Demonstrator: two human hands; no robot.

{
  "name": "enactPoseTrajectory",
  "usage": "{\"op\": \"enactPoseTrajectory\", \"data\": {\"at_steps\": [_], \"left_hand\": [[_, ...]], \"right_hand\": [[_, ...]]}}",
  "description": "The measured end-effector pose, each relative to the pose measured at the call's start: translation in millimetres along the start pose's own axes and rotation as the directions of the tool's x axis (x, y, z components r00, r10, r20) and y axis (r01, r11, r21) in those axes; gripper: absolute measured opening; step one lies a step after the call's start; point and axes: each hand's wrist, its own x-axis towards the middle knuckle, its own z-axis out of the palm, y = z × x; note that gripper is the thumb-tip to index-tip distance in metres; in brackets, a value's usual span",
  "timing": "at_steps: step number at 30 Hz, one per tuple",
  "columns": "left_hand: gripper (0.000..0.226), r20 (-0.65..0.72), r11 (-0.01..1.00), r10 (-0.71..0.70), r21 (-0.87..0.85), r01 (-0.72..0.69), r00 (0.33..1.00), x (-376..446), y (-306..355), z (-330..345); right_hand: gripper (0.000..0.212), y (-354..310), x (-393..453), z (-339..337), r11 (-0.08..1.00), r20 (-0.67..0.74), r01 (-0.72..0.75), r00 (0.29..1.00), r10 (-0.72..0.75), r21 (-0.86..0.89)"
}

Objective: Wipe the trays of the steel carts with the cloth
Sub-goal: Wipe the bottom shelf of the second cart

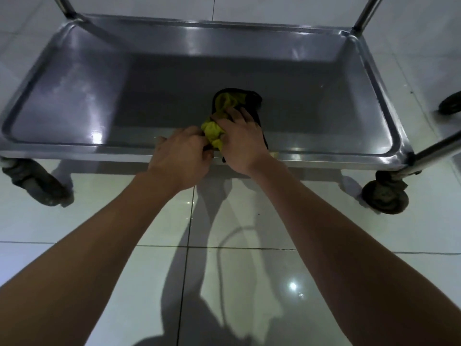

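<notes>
Both hands grasp the cloth (214,131) in the tray (74,101): left hand (180,156) pinching, right hand (240,136) pressing with curled fingers

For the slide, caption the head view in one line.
Both hands, left hand and right hand, bunch a yellow-and-black cloth at the near rim of a steel cart tray.
</notes>
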Motion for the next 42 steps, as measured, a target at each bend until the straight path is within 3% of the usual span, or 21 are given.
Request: {"op": "enactPoseTrajectory", "data": {"at_steps": [3,8,14,17,21,25,34,39,42], "left_hand": [[0.031,0.000,1.000,-0.017,0.018,0.017,1.000,-2,5,0],[0.034,-0.001,0.977,-0.102,0.190,0.100,0.995,21,45,-9],[0.023,0.007,0.999,0.033,0.000,-0.033,0.999,59,106,1],[0.022,0.016,1.000,0.006,-0.009,-0.006,1.000,69,121,12],[0.020,0.039,0.997,-0.031,-0.072,0.034,0.999,76,120,21],[0.042,0.073,0.998,-0.035,-0.058,0.039,0.997,76,115,21],[0.048,0.095,0.999,0.005,-0.035,-0.002,0.995,70,110,7],[0.032,0.029,0.995,-0.091,0.028,0.091,0.995,56,37,-12],[0.038,0.048,0.992,-0.121,0.024,0.120,0.991,45,-14,-15]], "right_hand": [[0.057,16,-3,-4,1.000,-0.001,0.025,1.000,-0.025,0.002],[0.055,70,-13,-20,0.999,-0.071,-0.040,0.997,0.039,0.000],[0.050,170,-39,-60,0.977,-0.132,-0.211,0.968,0.213,0.031],[0.048,213,-55,-85,0.965,-0.210,-0.263,0.944,0.253,-0.018],[0.057,245,-53,-106,0.909,-0.186,-0.413,0.898,0.398,-0.050],[0.060,244,-46,-103,0.893,-0.184,-0.448,0.881,0.436,-0.028],[0.053,208,-26,-76,0.947,-0.172,-0.318,0.931,0.322,0.047],[0.056,154,16,-49,0.962,-0.107,-0.272,0.957,0.270,-0.004],[0.057,104,44,-31,0.981,-0.075,-0.193,0.979,0.190,-0.032]]}}
